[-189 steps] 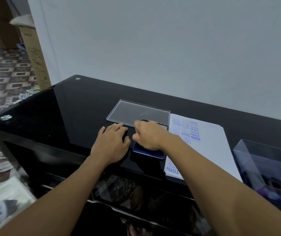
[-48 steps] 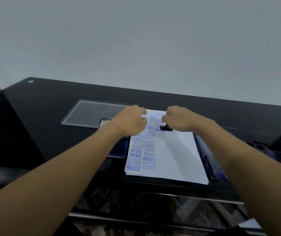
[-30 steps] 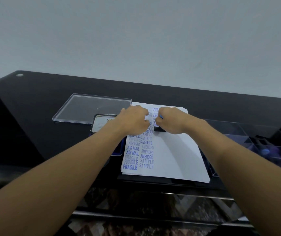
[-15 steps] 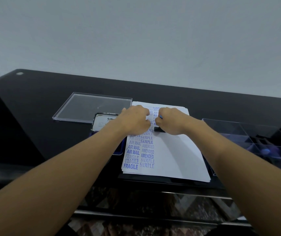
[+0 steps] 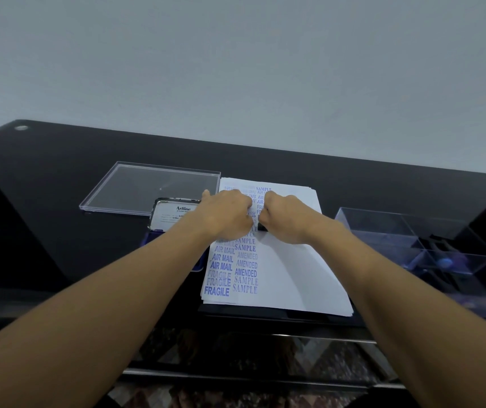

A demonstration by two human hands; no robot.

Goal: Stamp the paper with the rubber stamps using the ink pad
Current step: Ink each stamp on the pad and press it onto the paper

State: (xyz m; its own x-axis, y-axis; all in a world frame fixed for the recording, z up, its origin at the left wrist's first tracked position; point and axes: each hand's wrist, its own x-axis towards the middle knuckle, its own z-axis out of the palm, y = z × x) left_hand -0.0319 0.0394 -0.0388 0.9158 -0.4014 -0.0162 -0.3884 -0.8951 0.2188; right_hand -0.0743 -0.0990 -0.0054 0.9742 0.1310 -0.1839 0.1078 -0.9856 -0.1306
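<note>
Your right hand [image 5: 287, 217] is curled round the rubber stamp [image 5: 262, 227], pressing it onto the paper [image 5: 290, 269] midway up the printed columns. Its long axis seems to run parallel to the front edge of the desk [image 5: 59, 184]. Your left hand [image 5: 227, 214] is curled just beside it; I cannot tell whether it grips the stamp. The ink pad [image 5: 174, 213] lies left of the paper, nearer that hand.

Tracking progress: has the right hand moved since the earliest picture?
Yes: the right hand, gripping the stamp, went rightward from the ink pad onto the paper.
</note>
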